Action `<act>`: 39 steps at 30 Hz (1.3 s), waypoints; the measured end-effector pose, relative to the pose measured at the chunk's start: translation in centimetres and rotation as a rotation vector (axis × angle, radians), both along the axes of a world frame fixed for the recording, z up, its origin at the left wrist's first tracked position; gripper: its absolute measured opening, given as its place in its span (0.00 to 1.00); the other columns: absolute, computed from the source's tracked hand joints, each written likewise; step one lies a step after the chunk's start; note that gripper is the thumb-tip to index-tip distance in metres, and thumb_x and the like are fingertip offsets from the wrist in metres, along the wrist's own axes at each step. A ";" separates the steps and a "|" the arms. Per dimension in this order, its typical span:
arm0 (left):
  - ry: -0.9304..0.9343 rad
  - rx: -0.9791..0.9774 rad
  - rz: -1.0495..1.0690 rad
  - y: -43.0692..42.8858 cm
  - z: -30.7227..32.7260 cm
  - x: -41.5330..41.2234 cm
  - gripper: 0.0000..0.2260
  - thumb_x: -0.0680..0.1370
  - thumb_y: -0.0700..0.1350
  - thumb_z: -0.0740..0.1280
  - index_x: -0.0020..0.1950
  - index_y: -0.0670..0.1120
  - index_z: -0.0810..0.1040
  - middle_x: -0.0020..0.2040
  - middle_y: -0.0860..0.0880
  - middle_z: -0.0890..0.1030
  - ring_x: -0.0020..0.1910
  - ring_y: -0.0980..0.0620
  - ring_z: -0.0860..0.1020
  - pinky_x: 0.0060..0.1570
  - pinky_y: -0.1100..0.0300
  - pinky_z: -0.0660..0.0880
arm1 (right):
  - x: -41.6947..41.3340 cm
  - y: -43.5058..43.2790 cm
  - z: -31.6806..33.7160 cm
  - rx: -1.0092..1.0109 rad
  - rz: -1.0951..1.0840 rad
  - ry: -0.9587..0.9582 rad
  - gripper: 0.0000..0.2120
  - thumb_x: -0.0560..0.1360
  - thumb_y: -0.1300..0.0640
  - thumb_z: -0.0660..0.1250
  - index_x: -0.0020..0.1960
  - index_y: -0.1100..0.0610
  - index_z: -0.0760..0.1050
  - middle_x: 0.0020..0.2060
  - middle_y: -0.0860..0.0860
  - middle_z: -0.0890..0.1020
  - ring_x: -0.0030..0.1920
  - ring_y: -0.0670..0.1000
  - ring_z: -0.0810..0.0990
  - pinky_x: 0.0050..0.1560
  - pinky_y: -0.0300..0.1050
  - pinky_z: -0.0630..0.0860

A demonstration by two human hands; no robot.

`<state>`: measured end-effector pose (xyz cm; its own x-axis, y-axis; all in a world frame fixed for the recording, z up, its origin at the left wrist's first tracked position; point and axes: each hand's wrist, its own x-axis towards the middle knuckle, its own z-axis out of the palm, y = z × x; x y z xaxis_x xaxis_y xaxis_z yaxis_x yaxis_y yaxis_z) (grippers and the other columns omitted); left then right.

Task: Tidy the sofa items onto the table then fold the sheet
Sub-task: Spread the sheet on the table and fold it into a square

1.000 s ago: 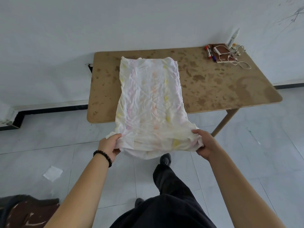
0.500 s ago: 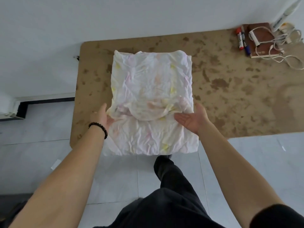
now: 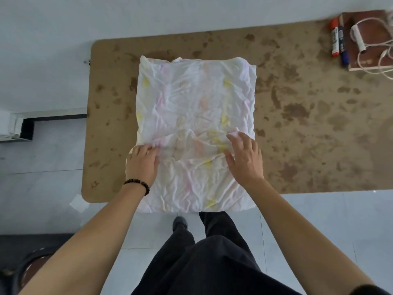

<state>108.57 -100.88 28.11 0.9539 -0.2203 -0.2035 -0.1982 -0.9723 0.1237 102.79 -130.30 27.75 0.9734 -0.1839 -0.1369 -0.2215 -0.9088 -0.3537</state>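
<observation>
Both palms flat on the folded sheet

The sheet (image 3: 195, 116) lies on the table (image 3: 308, 128), its near edge overhanging; left hand (image 3: 142, 163) and right hand (image 3: 244, 159) rest open on it, gripping nothing.

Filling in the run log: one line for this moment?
stage: folding | sheet: on table, near edge overhanging | left hand: flat on sheet | right hand: flat on sheet

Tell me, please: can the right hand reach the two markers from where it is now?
Probably yes. The right hand lies flat on the sheet, holding nothing, and only bare table lies between it and the markers at the far right corner. It may need a long stretch.
</observation>
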 end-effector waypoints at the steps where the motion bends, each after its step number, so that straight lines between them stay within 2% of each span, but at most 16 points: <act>1: 0.002 0.033 -0.038 -0.1 0.1 0.8 0.11 0.79 0.42 0.64 0.59 0.44 0.80 0.53 0.42 0.77 0.54 0.40 0.73 0.51 0.46 0.71 | 0.5 -0.4 0.1 -0.023 0.029 0.052 0.16 0.80 0.53 0.63 0.67 0.51 0.73 0.64 0.53 0.73 0.63 0.58 0.71 0.59 0.52 0.70; 3: -0.055 0.054 -0.081 -0.1 0.5 2.0 0.07 0.78 0.42 0.66 0.51 0.43 0.82 0.45 0.41 0.75 0.47 0.40 0.72 0.45 0.47 0.70 | 0.8 -1.3 0.7 -0.050 -0.006 0.025 0.12 0.80 0.55 0.62 0.63 0.52 0.77 0.58 0.53 0.76 0.57 0.57 0.75 0.55 0.51 0.70; 6: -0.117 -0.007 -0.166 0.1 1.1 2.7 0.06 0.75 0.43 0.70 0.46 0.41 0.81 0.42 0.41 0.73 0.42 0.40 0.73 0.38 0.49 0.72 | 0.1 -2.0 1.7 -0.119 -0.085 -0.177 0.08 0.75 0.61 0.69 0.54 0.56 0.80 0.49 0.55 0.78 0.47 0.58 0.77 0.47 0.52 0.73; 8: -0.044 -0.017 -0.277 0.4 0.9 2.3 0.09 0.75 0.48 0.70 0.45 0.42 0.80 0.43 0.44 0.76 0.44 0.41 0.75 0.40 0.49 0.73 | -0.8 -2.2 1.6 -0.111 0.075 -0.208 0.06 0.75 0.60 0.70 0.52 0.56 0.81 0.46 0.54 0.79 0.45 0.58 0.78 0.44 0.53 0.74; 11: 0.073 0.050 -0.317 1.0 0.1 1.1 0.13 0.77 0.57 0.66 0.48 0.48 0.79 0.46 0.50 0.80 0.51 0.45 0.75 0.50 0.51 0.67 | -1.7 -1.8 1.3 -0.111 0.275 -0.085 0.09 0.76 0.58 0.70 0.56 0.56 0.81 0.48 0.53 0.82 0.50 0.59 0.79 0.50 0.54 0.74; 15: 0.022 0.099 -0.354 2.4 0.6 0.3 0.20 0.73 0.67 0.64 0.39 0.52 0.78 0.36 0.54 0.79 0.44 0.48 0.75 0.47 0.51 0.62 | -2.2 -1.1 1.2 -0.247 0.161 0.033 0.09 0.74 0.56 0.69 0.53 0.54 0.82 0.41 0.52 0.81 0.46 0.58 0.78 0.57 0.49 0.65; 18: 0.006 0.111 -0.398 3.7 1.0 0.3 0.16 0.74 0.63 0.66 0.41 0.51 0.81 0.37 0.52 0.79 0.45 0.46 0.75 0.47 0.51 0.61 | -2.7 -1.1 1.4 -0.293 0.131 -0.030 0.04 0.72 0.56 0.70 0.46 0.54 0.83 0.36 0.53 0.79 0.41 0.58 0.77 0.56 0.50 0.65; 21: -0.017 0.060 -0.346 4.7 1.7 1.1 0.11 0.77 0.56 0.67 0.42 0.49 0.80 0.37 0.50 0.80 0.44 0.45 0.75 0.44 0.52 0.58 | -2.4 -1.5 2.2 -0.309 0.044 -0.090 0.05 0.73 0.55 0.70 0.46 0.55 0.82 0.36 0.54 0.78 0.43 0.59 0.75 0.60 0.54 0.65; 24: 0.113 -0.018 -0.238 4.7 2.4 3.3 0.18 0.78 0.62 0.61 0.37 0.50 0.71 0.30 0.50 0.75 0.37 0.45 0.76 0.43 0.53 0.61 | -0.8 -1.7 2.7 -0.252 0.044 -0.109 0.07 0.76 0.55 0.66 0.50 0.55 0.80 0.39 0.52 0.80 0.52 0.57 0.77 0.70 0.58 0.52; 26: 0.165 0.002 -0.235 4.5 2.9 4.9 0.22 0.75 0.68 0.59 0.33 0.51 0.66 0.29 0.50 0.73 0.34 0.46 0.73 0.41 0.53 0.65 | 0.6 -1.8 2.9 -0.203 0.036 -0.110 0.07 0.77 0.54 0.63 0.50 0.55 0.78 0.38 0.51 0.81 0.54 0.56 0.78 0.71 0.55 0.43; 28: 0.125 0.007 -0.209 4.5 3.1 6.4 0.25 0.74 0.69 0.57 0.31 0.50 0.64 0.30 0.50 0.70 0.35 0.46 0.71 0.38 0.53 0.66 | 2.0 -2.1 2.7 -0.230 0.007 -0.106 0.09 0.78 0.53 0.61 0.49 0.56 0.77 0.35 0.50 0.78 0.48 0.57 0.78 0.70 0.57 0.50; 31: 0.038 0.034 -0.060 4.0 2.4 8.2 0.20 0.79 0.62 0.59 0.44 0.45 0.74 0.42 0.47 0.73 0.49 0.42 0.72 0.43 0.51 0.68 | 4.0 -2.5 2.1 -0.274 -0.069 0.002 0.13 0.79 0.52 0.57 0.54 0.54 0.78 0.41 0.53 0.78 0.48 0.58 0.75 0.65 0.55 0.59; 33: 0.066 0.076 -0.017 3.2 1.6 8.6 0.15 0.79 0.56 0.62 0.58 0.47 0.75 0.55 0.44 0.73 0.58 0.41 0.69 0.54 0.47 0.70 | 4.8 -2.6 1.4 -0.267 -0.068 0.117 0.16 0.78 0.52 0.58 0.64 0.53 0.75 0.53 0.57 0.77 0.57 0.59 0.73 0.68 0.57 0.57; 35: 0.094 0.032 -0.042 2.0 0.8 8.1 0.16 0.80 0.53 0.61 0.65 0.47 0.72 0.62 0.44 0.72 0.62 0.41 0.67 0.60 0.46 0.68 | 5.1 -2.0 0.8 -0.189 -0.007 0.181 0.24 0.77 0.52 0.58 0.73 0.53 0.66 0.67 0.58 0.70 0.67 0.60 0.66 0.72 0.58 0.53; 37: 0.044 0.018 -0.109 1.0 -0.1 6.7 0.15 0.81 0.53 0.58 0.63 0.48 0.73 0.59 0.45 0.75 0.59 0.42 0.70 0.57 0.47 0.68 | 4.9 -1.1 0.2 -0.151 0.087 0.161 0.25 0.78 0.50 0.56 0.75 0.54 0.63 0.69 0.57 0.69 0.71 0.58 0.64 0.73 0.58 0.52; 39: 0.026 0.070 -0.157 0.5 -0.8 5.5 0.15 0.82 0.54 0.55 0.61 0.49 0.74 0.54 0.46 0.78 0.55 0.43 0.72 0.53 0.48 0.67 | 4.4 -0.8 -0.5 -0.193 0.141 0.134 0.21 0.80 0.50 0.55 0.71 0.53 0.68 0.61 0.55 0.76 0.66 0.57 0.70 0.73 0.58 0.53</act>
<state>114.04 -100.39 27.28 0.9033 -0.3506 -0.2474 -0.3459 -0.9361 0.0637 107.19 -131.05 27.28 0.9667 -0.0830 -0.2421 -0.1211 -0.9817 -0.1471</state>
